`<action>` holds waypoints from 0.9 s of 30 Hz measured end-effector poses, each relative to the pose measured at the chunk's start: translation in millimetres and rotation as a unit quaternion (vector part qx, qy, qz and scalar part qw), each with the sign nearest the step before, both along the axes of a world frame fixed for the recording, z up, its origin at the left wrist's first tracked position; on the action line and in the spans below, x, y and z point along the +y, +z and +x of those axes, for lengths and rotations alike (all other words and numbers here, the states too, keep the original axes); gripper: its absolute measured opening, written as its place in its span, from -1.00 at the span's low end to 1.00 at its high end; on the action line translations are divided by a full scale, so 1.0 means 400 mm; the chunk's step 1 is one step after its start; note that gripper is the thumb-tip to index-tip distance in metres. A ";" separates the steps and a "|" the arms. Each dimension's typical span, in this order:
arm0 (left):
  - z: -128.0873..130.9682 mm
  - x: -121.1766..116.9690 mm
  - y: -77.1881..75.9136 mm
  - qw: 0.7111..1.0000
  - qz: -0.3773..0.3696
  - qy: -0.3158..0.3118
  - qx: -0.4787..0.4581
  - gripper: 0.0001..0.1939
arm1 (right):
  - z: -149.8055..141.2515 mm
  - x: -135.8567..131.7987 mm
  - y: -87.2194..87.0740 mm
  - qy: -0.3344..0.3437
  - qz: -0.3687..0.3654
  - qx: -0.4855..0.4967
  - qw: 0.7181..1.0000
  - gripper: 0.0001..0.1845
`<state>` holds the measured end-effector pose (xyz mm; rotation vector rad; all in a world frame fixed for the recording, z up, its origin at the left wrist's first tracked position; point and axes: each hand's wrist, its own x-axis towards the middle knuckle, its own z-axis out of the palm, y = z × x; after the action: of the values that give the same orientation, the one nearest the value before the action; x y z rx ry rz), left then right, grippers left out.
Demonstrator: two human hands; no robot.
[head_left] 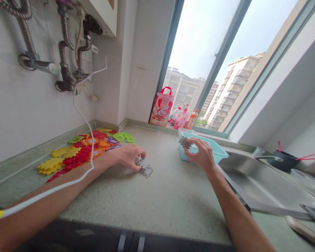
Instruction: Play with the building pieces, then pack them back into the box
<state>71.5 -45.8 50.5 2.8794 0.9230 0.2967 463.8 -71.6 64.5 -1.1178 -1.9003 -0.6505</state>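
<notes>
My right hand [201, 154] pinches a grey toothed gear piece [184, 142] between thumb and fingers, held up at the near left side of a light blue plastic basin [222, 151]. My left hand [130, 156] is curled low over the counter, with its thumb and fingertips around a light grey gear piece [147, 170]. More than one grey piece may lie together there; the fingers partly cover them. Behind my left forearm spreads a pile of coloured gear pieces, with yellow ones [51, 166], red ones [73, 159] and green ones [124, 137].
A white cable [92, 147] hangs across my left forearm. To the right is a steel sink [265, 182], with a black pot [283, 160] beyond it. A red-and-white bag [161, 110] and several bottles [182, 118] stand by the window. Pipes [65, 59] run down the left wall.
</notes>
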 end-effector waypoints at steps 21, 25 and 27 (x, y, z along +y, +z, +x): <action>0.045 -0.029 -0.036 0.990 -0.091 -0.043 -0.103 -0.47 | -0.126 -0.045 -0.039 0.152 -0.158 -0.051 0.974 -0.69; 0.065 -0.037 -0.037 0.985 -0.060 0.000 -0.163 -0.25 | -0.221 -0.077 -0.079 0.237 -0.273 -0.098 0.927 -0.45; 0.072 -0.041 -0.033 0.978 -0.048 0.010 -0.204 -0.22 | -0.237 -0.078 -0.090 0.249 -0.291 -0.100 0.918 -0.45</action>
<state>100.4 -62.1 37.5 2.5750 0.8602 0.7867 369.2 -103.0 28.5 -0.8592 -2.5214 0.1096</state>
